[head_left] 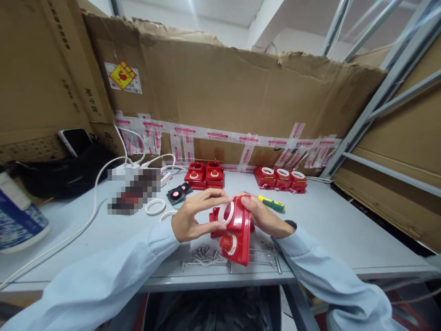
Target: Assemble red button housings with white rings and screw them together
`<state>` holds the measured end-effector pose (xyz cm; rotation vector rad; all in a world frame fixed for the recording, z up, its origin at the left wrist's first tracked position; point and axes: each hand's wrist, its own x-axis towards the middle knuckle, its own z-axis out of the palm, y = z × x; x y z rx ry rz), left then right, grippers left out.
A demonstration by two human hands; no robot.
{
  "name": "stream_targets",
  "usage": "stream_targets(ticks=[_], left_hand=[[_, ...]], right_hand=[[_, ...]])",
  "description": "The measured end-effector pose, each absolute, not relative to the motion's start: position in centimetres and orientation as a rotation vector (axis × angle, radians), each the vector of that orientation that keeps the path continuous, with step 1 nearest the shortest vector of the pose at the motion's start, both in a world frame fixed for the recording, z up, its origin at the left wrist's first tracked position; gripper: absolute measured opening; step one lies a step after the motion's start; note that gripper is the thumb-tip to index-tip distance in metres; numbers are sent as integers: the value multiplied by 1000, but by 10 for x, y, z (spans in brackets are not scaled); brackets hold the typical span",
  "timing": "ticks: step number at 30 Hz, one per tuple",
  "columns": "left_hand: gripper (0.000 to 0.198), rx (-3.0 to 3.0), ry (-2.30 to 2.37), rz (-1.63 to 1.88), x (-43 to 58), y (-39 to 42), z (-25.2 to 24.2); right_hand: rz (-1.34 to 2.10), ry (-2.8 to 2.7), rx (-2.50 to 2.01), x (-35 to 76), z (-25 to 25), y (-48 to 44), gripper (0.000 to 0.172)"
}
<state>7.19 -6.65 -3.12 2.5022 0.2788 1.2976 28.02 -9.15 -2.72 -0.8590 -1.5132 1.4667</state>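
A red plastic housing (244, 230) is tilted up above the table's front part, with my right hand (265, 216) gripping its upper right edge, thumb on the front. My left hand (196, 214) pinches a white ring (226, 219) between thumb and fingers at the round opening of the housing. Whether the ring is fully seated I cannot tell. Lower on the housing is an orange-red knob (226, 243) with a white collar. Another red part (215, 225) shows partly behind the housing. Several metal screws (206, 253) lie below my left hand.
Two red housings (206, 175) stand at the back, and three with white rings (282, 179) at the back right. A green-yellow screwdriver (272, 203) lies beyond my right hand. Loose white ring (155, 207), black parts (177, 194) and a white cable (93, 207) are left.
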Motion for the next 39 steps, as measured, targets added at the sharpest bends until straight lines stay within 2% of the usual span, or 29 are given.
stream_targets(ticks=[11,13,16,20,22,24,28,31,34,37,39], left_hand=[[45,2651,177,1208,69,-71,-22],[42,2619,246,1288,69,-69,-21],[23,2614,405,1347,67,-61,-22],[8,2848,653,1106,59,-38,-28],[10,2978,832,1035,51,-25,-29],[14,2993,1054,1111,41,-14,-27],[22,2894,1404,1136,17,4,-20],[27,2836,1593,964,4,14,-21],[25,2797,1751,584,-4,24,-31],[38,2745,1771,275,-10,33,-43],[49,2722,1735,202,-12,39,-50]], right_hand=[[1600,-1533,-838,282,-23,-93,38],[1521,-1494,-836,285,-15,-92,36],[1290,-1404,-827,297,-4,-85,37],[816,-1301,-946,316,-5,-67,43],[570,-1350,-1046,323,-11,-58,53],[342,-1442,-1147,327,-17,-53,60],[75,-1620,-1346,331,-23,-49,63],[27,-1705,-1449,334,-26,-47,61],[43,-1772,-1540,337,-28,-44,61],[62,-1799,-1609,340,-30,-41,62],[63,-1808,-1653,342,-30,-40,63]])
